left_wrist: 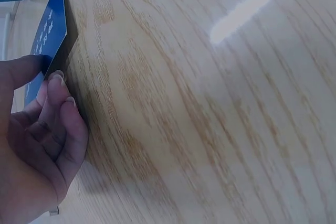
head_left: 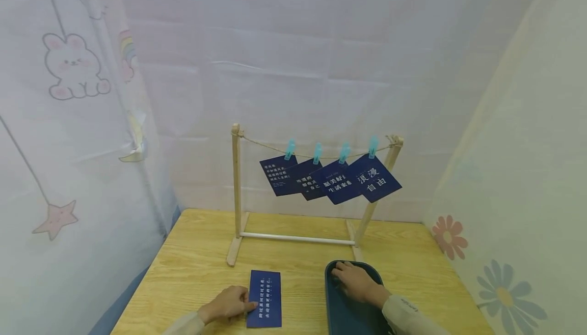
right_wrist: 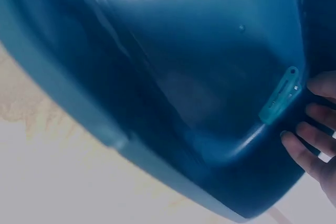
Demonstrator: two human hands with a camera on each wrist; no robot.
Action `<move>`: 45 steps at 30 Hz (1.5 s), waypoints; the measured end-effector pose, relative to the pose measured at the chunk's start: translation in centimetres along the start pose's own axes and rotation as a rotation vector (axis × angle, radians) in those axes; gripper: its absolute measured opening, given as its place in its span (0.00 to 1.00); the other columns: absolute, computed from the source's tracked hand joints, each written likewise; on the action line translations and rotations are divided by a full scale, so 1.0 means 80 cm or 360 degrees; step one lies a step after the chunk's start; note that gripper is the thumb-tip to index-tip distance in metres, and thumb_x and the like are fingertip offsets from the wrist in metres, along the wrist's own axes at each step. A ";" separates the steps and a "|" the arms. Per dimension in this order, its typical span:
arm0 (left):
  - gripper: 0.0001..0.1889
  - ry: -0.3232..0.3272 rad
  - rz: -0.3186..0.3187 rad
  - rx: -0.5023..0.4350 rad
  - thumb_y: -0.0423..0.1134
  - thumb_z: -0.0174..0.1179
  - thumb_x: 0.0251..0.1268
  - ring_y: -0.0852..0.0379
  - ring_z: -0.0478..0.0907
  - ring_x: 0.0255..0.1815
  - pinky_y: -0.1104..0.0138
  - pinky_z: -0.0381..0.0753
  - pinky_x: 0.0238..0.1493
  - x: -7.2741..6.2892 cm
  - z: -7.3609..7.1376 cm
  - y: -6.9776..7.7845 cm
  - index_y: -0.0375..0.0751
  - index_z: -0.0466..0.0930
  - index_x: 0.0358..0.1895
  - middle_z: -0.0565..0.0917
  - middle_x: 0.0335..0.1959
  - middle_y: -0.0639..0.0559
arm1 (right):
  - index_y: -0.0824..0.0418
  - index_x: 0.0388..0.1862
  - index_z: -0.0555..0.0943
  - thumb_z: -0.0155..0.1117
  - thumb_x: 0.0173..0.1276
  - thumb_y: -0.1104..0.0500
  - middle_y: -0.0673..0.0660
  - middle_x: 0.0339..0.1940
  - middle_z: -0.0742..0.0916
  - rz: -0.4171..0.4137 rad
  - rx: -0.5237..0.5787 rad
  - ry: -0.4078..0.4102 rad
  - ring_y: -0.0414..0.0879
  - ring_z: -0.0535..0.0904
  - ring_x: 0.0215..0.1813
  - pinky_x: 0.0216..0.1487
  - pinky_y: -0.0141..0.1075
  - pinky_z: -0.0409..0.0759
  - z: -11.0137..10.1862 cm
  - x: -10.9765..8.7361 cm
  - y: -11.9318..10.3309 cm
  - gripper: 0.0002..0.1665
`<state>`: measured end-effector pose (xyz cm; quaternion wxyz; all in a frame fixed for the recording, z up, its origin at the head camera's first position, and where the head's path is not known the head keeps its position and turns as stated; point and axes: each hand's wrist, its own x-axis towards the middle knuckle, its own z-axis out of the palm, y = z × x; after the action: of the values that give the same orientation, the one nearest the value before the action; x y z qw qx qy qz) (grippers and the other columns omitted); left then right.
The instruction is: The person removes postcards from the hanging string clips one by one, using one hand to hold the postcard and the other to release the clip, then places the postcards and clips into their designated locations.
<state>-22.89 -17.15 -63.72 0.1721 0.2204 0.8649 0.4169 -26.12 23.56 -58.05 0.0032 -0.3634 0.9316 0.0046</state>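
My left hand (head_left: 229, 302) pinches the left edge of a dark blue card (head_left: 268, 299) with white writing. In the left wrist view the card (left_wrist: 51, 31) tilts up from the wood, the thumb on its printed face and fingertips underneath. My right hand (head_left: 359, 281) reaches inside a dark teal tray (head_left: 350, 317), at its far end. A small turquoise clothespin (right_wrist: 280, 97) lies in the tray's corner, seen in the right wrist view. Spread fingers (right_wrist: 302, 150) are close beside it; whether any of them touches it I cannot tell.
Behind the hands stands a wooden frame (head_left: 237, 187) with a twine line (head_left: 263, 145). Several blue cards (head_left: 373, 178) hang from it by turquoise clothespins (head_left: 373, 147), overlapping one another. The wooden table (head_left: 197, 253) meets printed curtains (head_left: 298, 70) at the back and sides.
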 end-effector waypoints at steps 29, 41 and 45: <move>0.19 0.0006 0.0003 0.0208 0.56 0.57 0.69 0.67 0.62 0.10 0.73 0.59 0.14 -0.004 -0.006 -0.013 0.50 0.70 0.24 0.69 0.13 0.63 | 0.59 0.40 0.84 0.65 0.66 0.69 0.50 0.37 0.82 -0.0105 0.0268 0.0419 0.42 0.80 0.39 0.38 0.36 0.81 -0.036 0.012 0.011 0.07; 0.19 0.0115 0.0122 0.0327 0.52 0.52 0.75 0.69 0.61 0.14 0.72 0.59 0.17 0.004 -0.006 -0.004 0.50 0.71 0.23 0.68 0.15 0.66 | 0.59 0.37 0.85 0.67 0.65 0.68 0.52 0.34 0.85 -0.0079 0.0236 0.0566 0.43 0.83 0.36 0.35 0.37 0.82 -0.040 0.016 0.016 0.05; 0.19 0.0192 0.0148 0.0347 0.52 0.52 0.75 0.70 0.61 0.14 0.74 0.59 0.17 0.009 -0.005 -0.002 0.50 0.71 0.23 0.68 0.15 0.67 | 0.57 0.37 0.85 0.68 0.64 0.68 0.51 0.34 0.86 -0.0063 0.0219 0.0594 0.42 0.83 0.36 0.34 0.37 0.82 -0.040 0.017 0.016 0.06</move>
<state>-23.71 -17.12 -63.73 0.0753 0.2522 0.9027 0.3403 -28.02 23.55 -54.86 -0.1446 -0.3751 0.9069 -0.1264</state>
